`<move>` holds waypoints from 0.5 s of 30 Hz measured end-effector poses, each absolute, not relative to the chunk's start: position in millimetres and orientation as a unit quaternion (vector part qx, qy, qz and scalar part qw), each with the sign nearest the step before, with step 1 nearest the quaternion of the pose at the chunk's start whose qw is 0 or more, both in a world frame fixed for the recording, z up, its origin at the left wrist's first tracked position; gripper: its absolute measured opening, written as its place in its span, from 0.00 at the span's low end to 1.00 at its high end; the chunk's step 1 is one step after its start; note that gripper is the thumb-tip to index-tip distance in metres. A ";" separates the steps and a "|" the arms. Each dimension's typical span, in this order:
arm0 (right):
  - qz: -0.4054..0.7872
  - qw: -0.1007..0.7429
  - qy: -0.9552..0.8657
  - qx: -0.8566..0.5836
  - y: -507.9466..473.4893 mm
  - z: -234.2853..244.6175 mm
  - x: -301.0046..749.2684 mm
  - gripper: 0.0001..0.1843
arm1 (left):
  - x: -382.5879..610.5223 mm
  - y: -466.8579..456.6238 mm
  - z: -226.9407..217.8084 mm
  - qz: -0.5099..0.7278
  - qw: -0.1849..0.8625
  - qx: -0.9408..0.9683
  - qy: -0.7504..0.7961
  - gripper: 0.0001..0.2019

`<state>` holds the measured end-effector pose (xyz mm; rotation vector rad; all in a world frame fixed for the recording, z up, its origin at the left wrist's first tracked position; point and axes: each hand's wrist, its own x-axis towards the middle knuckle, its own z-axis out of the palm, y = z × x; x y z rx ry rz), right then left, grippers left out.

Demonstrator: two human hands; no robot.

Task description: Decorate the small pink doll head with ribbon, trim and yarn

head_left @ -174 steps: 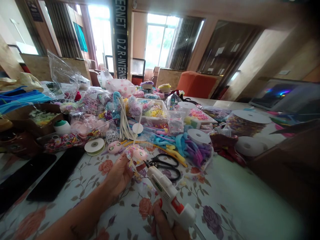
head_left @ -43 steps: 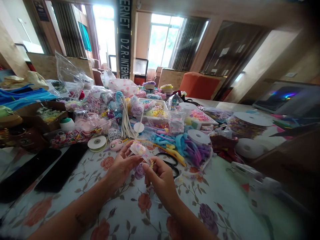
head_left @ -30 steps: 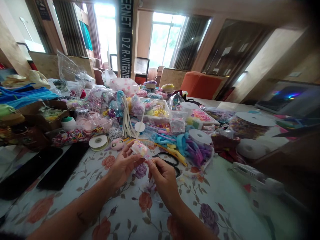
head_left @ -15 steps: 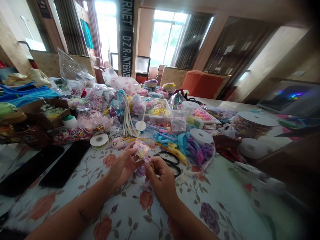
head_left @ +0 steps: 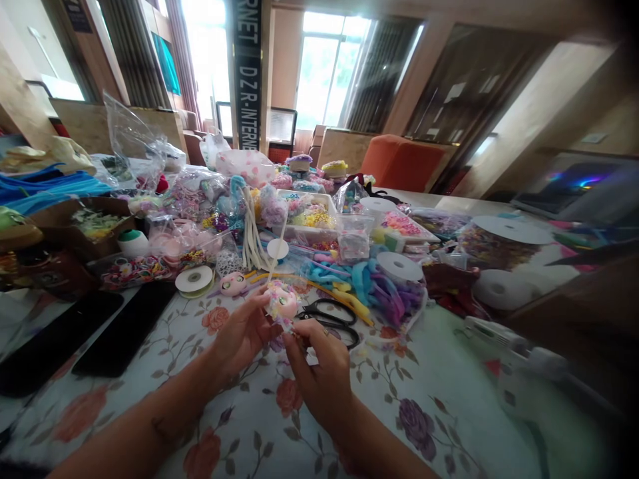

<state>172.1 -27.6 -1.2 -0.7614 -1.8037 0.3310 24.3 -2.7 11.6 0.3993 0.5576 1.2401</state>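
Note:
A small doll head with a painted green eye and fluffy pastel trim is held up over the flowered tablecloth. My left hand is closed on its left side, thumb and fingers around it. At its lower edge my right hand pinches the pastel trim, the fingertips partly hiding what they grip. A thin pale strip rises from the top of the head. Black-handled scissors lie just beyond my right hand. A second doll face rests behind my left hand.
Two dark phones or slabs lie at left, with a ribbon spool beside them. Fuzzy coloured stems, bagged beads and a white bead tray crowd the far side. A white glue gun lies at right.
The doll head has turned, so its face and green eye now show towards me. My hands stay on it, nearly in the same place. The view has shifted slightly.

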 end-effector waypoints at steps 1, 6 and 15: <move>0.145 0.547 -0.757 -0.326 -27.6 -0.9 171.9 0.05 | 24.1 -3.0 11.6 0.568 0.759 0.183 0.259 0.06; 0.178 0.555 -0.728 -0.361 -25.5 4.1 171.5 0.08 | 24.3 -4.0 12.2 0.567 0.761 0.193 0.248 0.06; 0.138 0.562 -0.708 -0.404 -22.5 3.0 171.7 0.08 | 25.3 -2.1 8.3 0.565 0.758 0.222 0.241 0.08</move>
